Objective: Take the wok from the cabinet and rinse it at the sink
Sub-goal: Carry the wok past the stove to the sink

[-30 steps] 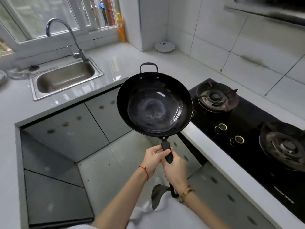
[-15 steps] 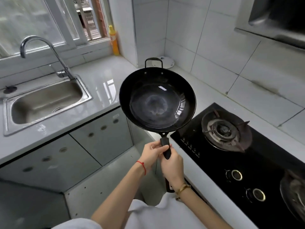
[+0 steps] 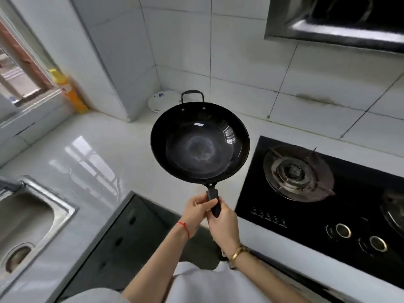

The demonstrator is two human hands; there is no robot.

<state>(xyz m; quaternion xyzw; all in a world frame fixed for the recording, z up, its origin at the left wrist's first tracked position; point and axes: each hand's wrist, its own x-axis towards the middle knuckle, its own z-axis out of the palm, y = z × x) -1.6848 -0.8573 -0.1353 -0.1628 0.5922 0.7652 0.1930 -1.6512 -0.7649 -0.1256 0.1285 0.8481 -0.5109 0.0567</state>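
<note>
Right hand: the right hand (image 3: pixel 224 224) is wrapped around the lower part of the handle (image 3: pixel 213 200), fingers curled shut on it; a gold bracelet (image 3: pixel 237 253) sits on that wrist.
Left hand: the left hand (image 3: pixel 195 212) grips the same handle from the left side, its fingertips (image 3: pixel 211 202) pressed against the black grip just above the right hand; a red string (image 3: pixel 183 228) circles that wrist.
Handle: black, short in this view, running from the two hands up to the rim of the wok.
Wok: the wok (image 3: pixel 200 143) is black, round and held in the air, roughly level with its open side up; the inside is bare and shows a pale ring in the middle. A small loop handle (image 3: pixel 192 95) sticks out on the far rim.
Wok's place: it hangs above the white worktop (image 3: pixel 98 149), between the sink on the left and the stove on the right, touching neither.
Sink: the steel sink (image 3: pixel 28 224) lies at the lower left edge, well apart from the wok.
Stove: a black gas stove (image 3: pixel 317 193) is set into the worktop just right of the wok.
Corner: a white plate (image 3: pixel 161 103) leans in the tiled corner behind the wok; a yellow bottle (image 3: pixel 70 90) stands by the window.
Cabinet: dark cabinet fronts (image 3: pixel 122 237) run below the worktop edge, under the arms.
</note>
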